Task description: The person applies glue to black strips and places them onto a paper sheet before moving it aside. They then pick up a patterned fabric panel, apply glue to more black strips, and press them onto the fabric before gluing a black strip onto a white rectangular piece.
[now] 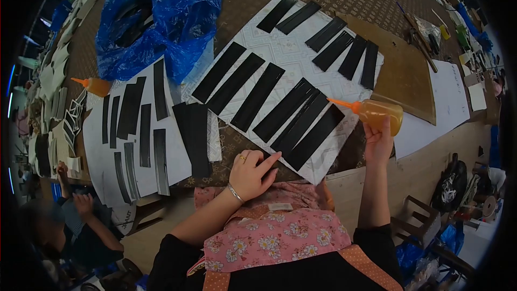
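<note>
My right hand [378, 143] grips a squeeze bottle [381, 115] of amber liquid, held sideways. Its orange nozzle points left, over the top end of a black strip [314, 136] in the front row. My left hand [252, 175] rests at the near edge, index finger stretched toward the lower end of the black strips; other fingers are partly bent and nothing is held in it. Several black strips lie in two rows on a patterned white sheet [293, 48]. Some front strips show shiny streaks, and two of them overlap or touch.
At left, more black strips lie on white paper [97, 156], with a second amber bottle [98, 87] behind. A blue plastic bag [188, 16] holds dark pieces. A brown board [404, 75] and tools [420, 40] are at right. Another person's hand [83, 203] shows at lower left.
</note>
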Tool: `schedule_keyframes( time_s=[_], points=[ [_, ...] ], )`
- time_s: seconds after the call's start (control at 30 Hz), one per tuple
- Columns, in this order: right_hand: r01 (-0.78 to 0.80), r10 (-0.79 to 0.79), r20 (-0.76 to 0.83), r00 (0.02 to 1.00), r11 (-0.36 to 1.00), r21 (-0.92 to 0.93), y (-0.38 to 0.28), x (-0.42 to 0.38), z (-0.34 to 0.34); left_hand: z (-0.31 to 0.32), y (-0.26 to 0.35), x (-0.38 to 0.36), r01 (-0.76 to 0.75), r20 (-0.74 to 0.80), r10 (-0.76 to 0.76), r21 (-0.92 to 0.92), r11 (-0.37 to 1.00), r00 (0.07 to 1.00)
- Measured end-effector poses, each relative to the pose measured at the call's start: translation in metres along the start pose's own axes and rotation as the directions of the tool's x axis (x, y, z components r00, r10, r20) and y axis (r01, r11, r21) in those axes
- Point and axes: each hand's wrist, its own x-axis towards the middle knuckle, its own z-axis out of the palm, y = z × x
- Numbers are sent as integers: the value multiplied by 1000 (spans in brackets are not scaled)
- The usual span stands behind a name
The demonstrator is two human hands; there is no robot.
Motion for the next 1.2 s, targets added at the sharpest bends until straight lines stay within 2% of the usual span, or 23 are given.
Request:
schedule_keyframes(
  time_s=[0.13, 0.2, 0.23, 0.3, 0.47, 0.53, 0.57, 0.63, 0.67, 0.73, 0.77, 0.83, 0.93, 1.1, 1.17, 1.2],
  points=[
    [-10, 10, 2, 1000, 1000, 0, 5, -7, -1, 0, 0, 0, 6, 0, -6, -1, 1000, 1000],
    [-44, 44, 112, 993, 999, -4, 6, -17, -2, 0, 0, 1, 3, -9, -3, -2, 1000, 1000],
    [-45, 45, 112, 993, 999, -4, 9, -24, -4, 0, 0, 1, -2, -18, 2, -5, 1000, 1000],
    [-145, 140, 191, 972, 989, 12, 15, -43, -7, 0, 0, 1, 2, -11, -2, -5, 1000, 1000],
    [-248, 239, 303, 923, 969, -7, 16, -83, -2, 1, 1, 0, 16, 7, -16, -4, 1000, 1000],
    [-353, 310, 282, 908, 929, 114, 10, -81, -2, 0, 1, 0, 15, -4, -15, -5, 1000, 1000],
    [-350, 307, 282, 909, 930, 114, 7, -76, -4, 0, 0, 0, 13, -6, -13, -6, 1000, 1000],
    [-239, 211, 142, 967, 946, 217, -2, -57, -8, 4, -2, -2, 9, -80, -11, -30, 1000, 997],
    [-232, 205, 139, 969, 948, 218, -5, -48, -13, 7, -2, -5, 2, -81, -5, -32, 999, 997],
    [-68, 79, -70, 994, 987, 147, -7, -32, -21, 9, -1, -8, -117, -76, 103, -200, 973, 992],
    [-64, 76, -72, 994, 987, 147, -7, -27, -24, 11, 2, -10, -120, -76, 107, -202, 972, 991],
    [29, -25, -53, 998, 996, 85, -9, -20, -23, 9, 16, -4, -205, 33, 211, -130, 970, 977],
    [77, -77, -9, 997, 997, 4, -11, -19, -16, 14, 17, -4, -174, 56, 178, -70, 982, 982],
    [17, -17, 17, 1000, 1000, -9, -7, -28, -16, 15, 16, -4, -180, 69, 180, -11, 984, 981],
    [-8, 9, 34, 999, 1000, -18, -2, -40, -18, 13, 16, -4, -164, 141, 162, 4, 986, 977],
    [-55, 57, 93, 994, 998, -19, 4, -48, -21, 14, 16, -5, -164, 141, 162, 1, 987, 977]
  ],
)
